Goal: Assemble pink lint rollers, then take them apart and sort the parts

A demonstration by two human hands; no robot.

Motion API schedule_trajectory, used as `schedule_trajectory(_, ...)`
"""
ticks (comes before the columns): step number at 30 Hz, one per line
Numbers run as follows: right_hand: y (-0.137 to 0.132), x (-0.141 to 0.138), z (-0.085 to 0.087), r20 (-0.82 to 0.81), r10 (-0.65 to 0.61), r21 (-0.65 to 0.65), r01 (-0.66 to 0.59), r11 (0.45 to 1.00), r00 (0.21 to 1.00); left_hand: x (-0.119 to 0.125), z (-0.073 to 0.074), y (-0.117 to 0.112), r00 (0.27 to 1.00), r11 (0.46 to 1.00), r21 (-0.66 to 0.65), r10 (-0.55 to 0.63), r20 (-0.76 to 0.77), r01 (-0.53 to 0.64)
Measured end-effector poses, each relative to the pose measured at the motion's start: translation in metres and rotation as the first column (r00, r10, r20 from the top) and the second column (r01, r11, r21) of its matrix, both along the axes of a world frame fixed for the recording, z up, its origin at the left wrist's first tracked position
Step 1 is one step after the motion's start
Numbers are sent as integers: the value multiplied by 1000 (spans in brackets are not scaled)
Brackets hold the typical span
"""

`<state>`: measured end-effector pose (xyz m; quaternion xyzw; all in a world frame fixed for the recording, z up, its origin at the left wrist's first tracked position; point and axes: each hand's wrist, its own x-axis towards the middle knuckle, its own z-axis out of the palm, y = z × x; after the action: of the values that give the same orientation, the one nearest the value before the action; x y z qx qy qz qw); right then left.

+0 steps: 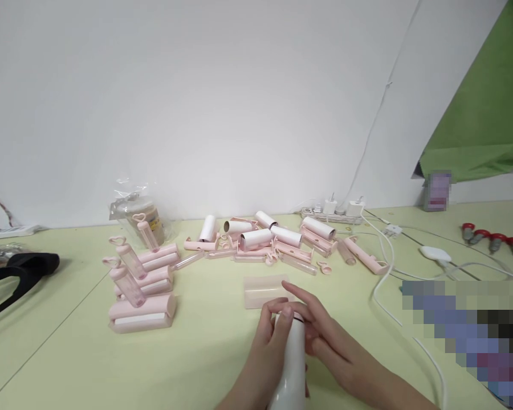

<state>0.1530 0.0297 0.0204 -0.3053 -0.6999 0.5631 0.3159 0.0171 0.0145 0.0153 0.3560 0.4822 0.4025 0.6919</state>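
Low in the middle of the view, my left hand [268, 341] and my right hand [320, 330] both close around a white cylinder [294, 364] that points away from me. Fingertips of both hands meet at its far end. Just beyond them a translucent pink cover [263, 290] lies on the pale green table [214, 353]. To the left is a stack of assembled pink lint rollers [143, 285] with heart-topped handles. Loose white rolls and pink parts [269, 242] lie in a heap further back.
A plastic bag holding a roll [139, 213] stands at the back left, a black strap [15, 273] at the far left. A white power strip [333, 212] with chargers and cables [385, 296] lies to the right, red-capped pieces [493, 239] at far right.
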Motion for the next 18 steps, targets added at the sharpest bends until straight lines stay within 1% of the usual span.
schedule_trajectory(2,-2,-1,-4,74,9,74,-15,997,997,1,-5,3,999,1000,-4,11,50,-11)
schedule_trajectory(4,-3,-2,-9,125,-3,158,-17,987,992,1,-9,7,995,999,20,29,94,-31)
schedule_trajectory(5,-2,-3,-12,115,-22,189,0,982,993,1,-10,9,994,998,28,45,101,-48)
schedule_trajectory(6,0,-4,-14,72,-54,204,39,978,996,1,-10,10,993,997,23,66,102,-68)
schedule_trajectory(8,3,-7,-16,-91,-135,163,148,975,987,0,-8,12,990,994,-24,109,94,-107)
schedule_trajectory(10,7,-9,-15,-268,-232,56,256,965,935,0,-3,12,986,988,-90,136,95,-128)
schedule_trajectory(11,9,-9,-13,-326,-274,-7,288,958,905,0,-1,11,985,986,-106,139,101,-129)
schedule_trajectory(13,10,-9,-10,-369,-336,-87,328,941,866,2,1,9,983,985,-109,145,109,-133)
schedule_trajectory(16,9,-9,-8,-350,-405,-119,389,914,845,5,1,10,982,984,-127,143,127,-126)
schedule_trajectory(18,8,-11,-9,-326,-452,-165,421,892,830,6,-1,12,982,981,-163,128,138,-105)
